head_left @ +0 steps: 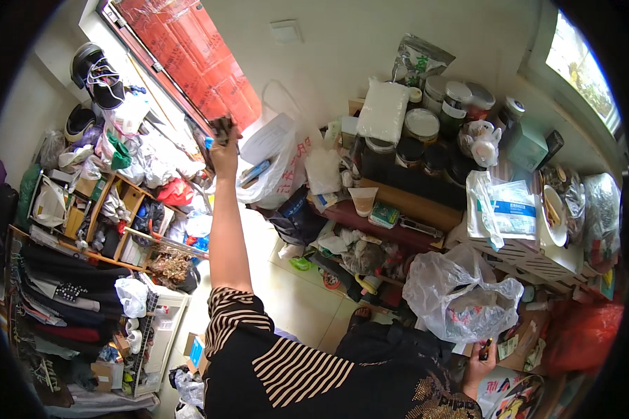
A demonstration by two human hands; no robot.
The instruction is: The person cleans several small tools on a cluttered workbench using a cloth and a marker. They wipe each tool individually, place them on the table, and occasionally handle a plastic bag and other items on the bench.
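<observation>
My left arm stretches far out toward the red door [196, 59]. At its end my left hand [225, 152] is closed round a small dark brownish thing [221, 127], too blurred to name. A white plastic bag [286, 157] with papers stands just right of that hand. Low on the right, my right hand [476, 369] has its fingers wrapped round a small black object [486, 347], whose kind I cannot make out. Directly beyond it, a clear crumpled plastic bag [444, 279] rests on the clutter. My right forearm is mostly hidden by my black shirt.
Jars [421, 124] and a white packet [383, 109] crowd the shelf along the wall. A blue-and-white package [514, 206] lies on a white rack at right. Wooden compartments [129, 248] and a clothes pile [70, 293] fill the left. Tiled floor [297, 300] shows between.
</observation>
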